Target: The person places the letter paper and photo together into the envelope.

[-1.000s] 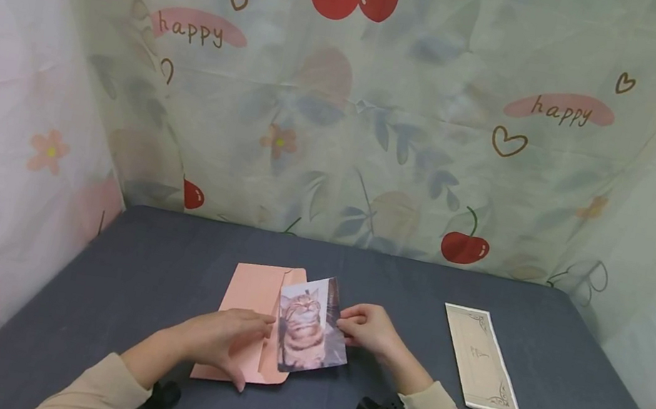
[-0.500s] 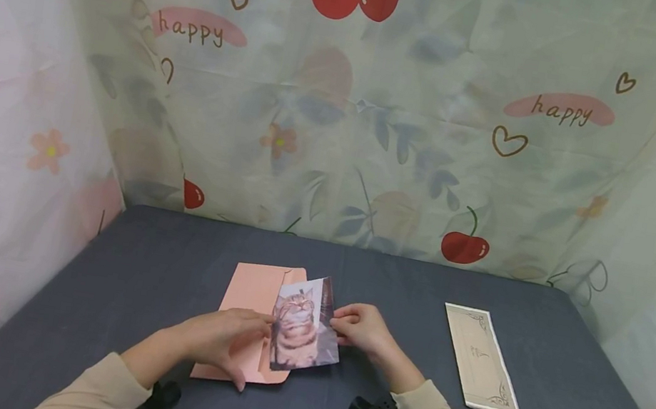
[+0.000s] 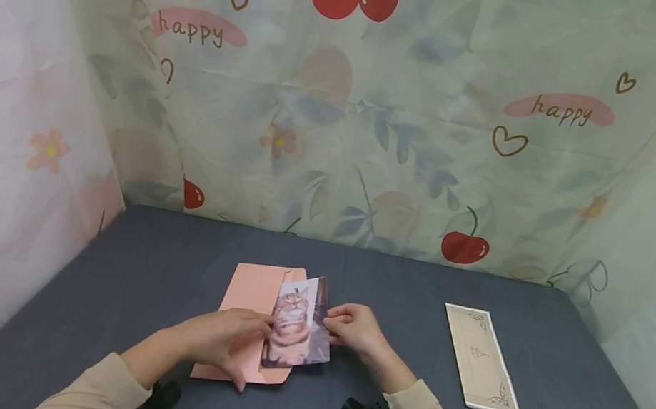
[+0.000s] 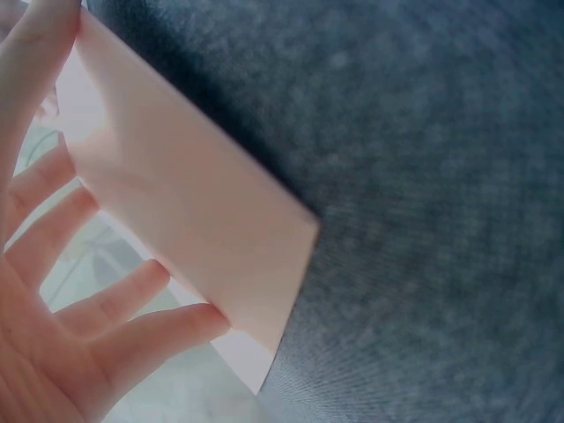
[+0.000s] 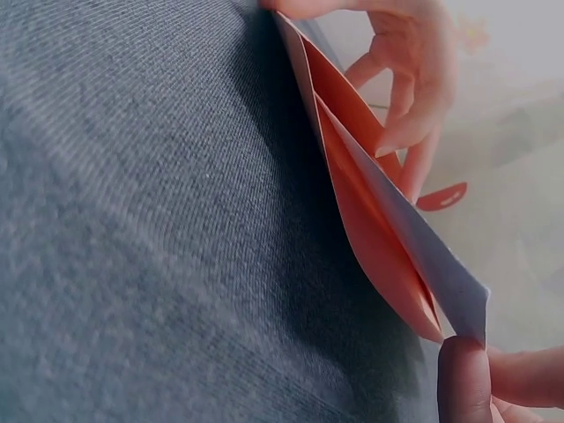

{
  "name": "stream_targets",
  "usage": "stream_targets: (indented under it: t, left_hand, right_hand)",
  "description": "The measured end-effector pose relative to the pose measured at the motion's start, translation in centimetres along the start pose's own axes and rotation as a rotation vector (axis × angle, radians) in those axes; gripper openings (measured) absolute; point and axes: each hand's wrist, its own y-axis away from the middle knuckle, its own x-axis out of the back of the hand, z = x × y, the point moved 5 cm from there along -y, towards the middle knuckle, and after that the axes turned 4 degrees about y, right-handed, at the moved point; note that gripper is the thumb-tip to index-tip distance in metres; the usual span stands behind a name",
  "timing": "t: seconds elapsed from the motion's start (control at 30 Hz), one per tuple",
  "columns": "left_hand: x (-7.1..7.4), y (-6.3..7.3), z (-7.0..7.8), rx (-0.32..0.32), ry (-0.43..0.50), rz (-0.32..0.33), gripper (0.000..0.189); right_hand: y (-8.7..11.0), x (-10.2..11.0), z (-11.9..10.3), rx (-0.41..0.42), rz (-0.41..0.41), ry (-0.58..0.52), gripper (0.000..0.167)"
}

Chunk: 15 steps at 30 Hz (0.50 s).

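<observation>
A pink envelope lies on the table with its open side to the right. My left hand holds it, thumb by the near edge and fingers on top; in the left wrist view the spread fingertips touch the envelope's edge. My right hand pinches the right edge of a card with a cat picture. In the right wrist view, the card slants into the gaping mouth of the envelope. The envelope's inside hides the card's far edge.
A long cream card or folder with ornate corners lies on the right of the dark table. Printed curtains stand behind and at both sides. Dark straps show at both wrists.
My right hand has moved left with the cat card, so the card sits further left over the envelope's open side. The left hand and the envelope have stayed in place.
</observation>
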Motion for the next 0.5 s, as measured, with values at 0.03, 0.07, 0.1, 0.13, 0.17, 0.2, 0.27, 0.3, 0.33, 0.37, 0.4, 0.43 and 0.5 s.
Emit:
stream_targets:
  t: [0.03, 0.07, 0.1, 0.13, 0.17, 0.2, 0.27, 0.3, 0.33, 0.37, 0.4, 0.43, 0.5]
  left_hand:
    - [0.01, 0.00, 0.00, -0.001, 0.001, 0.001, 0.071]
    - [0.01, 0.00, 0.00, -0.002, 0.001, 0.002, 0.071]
    - [0.01, 0.00, -0.01, -0.004, 0.002, 0.002, 0.071]
    - [0.00, 0.00, -0.02, -0.004, 0.001, 0.002, 0.071]
    - [0.00, 0.02, -0.03, -0.003, 0.002, 0.001, 0.071]
    - [0.00, 0.02, -0.04, -0.001, 0.003, 0.000, 0.071]
    - [-0.03, 0.00, -0.10, 0.015, 0.009, -0.008, 0.070]
    - [-0.03, -0.01, -0.14, 0.021, 0.010, -0.010, 0.070]
    - [-0.03, -0.02, -0.17, 0.027, 0.012, -0.012, 0.070]
    - [-0.03, -0.03, -0.20, 0.031, 0.012, -0.015, 0.070]
    - [-0.04, -0.06, -0.23, 0.035, 0.013, -0.016, 0.070]
    - [-0.04, -0.08, -0.28, 0.040, 0.013, -0.019, 0.070]
    - [-0.06, -0.10, -0.31, 0.038, 0.010, -0.021, 0.070]
  right_hand:
    - [0.02, -0.07, -0.03, 0.000, 0.001, -0.001, 0.016]
    - [0.03, -0.12, -0.06, 0.001, 0.003, 0.002, 0.016]
    - [0.02, -0.19, -0.07, 0.001, 0.004, 0.003, 0.016]
    - [0.01, -0.26, -0.10, 0.004, 0.004, 0.002, 0.016]
    - [-0.01, -0.33, -0.13, 0.005, 0.004, -0.001, 0.016]
    - [-0.03, -0.41, -0.14, 0.008, 0.003, -0.004, 0.016]
    - [-0.08, -0.56, -0.19, 0.015, 0.000, -0.012, 0.016]
    - [-0.07, -0.63, -0.24, 0.018, -0.002, -0.019, 0.016]
    - [-0.06, -0.70, -0.28, 0.020, -0.003, -0.025, 0.016]
    - [-0.06, -0.77, -0.32, 0.020, -0.004, -0.031, 0.016]
    - [-0.05, -0.84, -0.36, 0.022, -0.004, -0.034, 0.016]
    - [-0.05, -0.90, -0.39, 0.023, -0.005, -0.037, 0.016]
    - [-0.04, -1.04, -0.46, 0.025, -0.007, -0.043, 0.017]
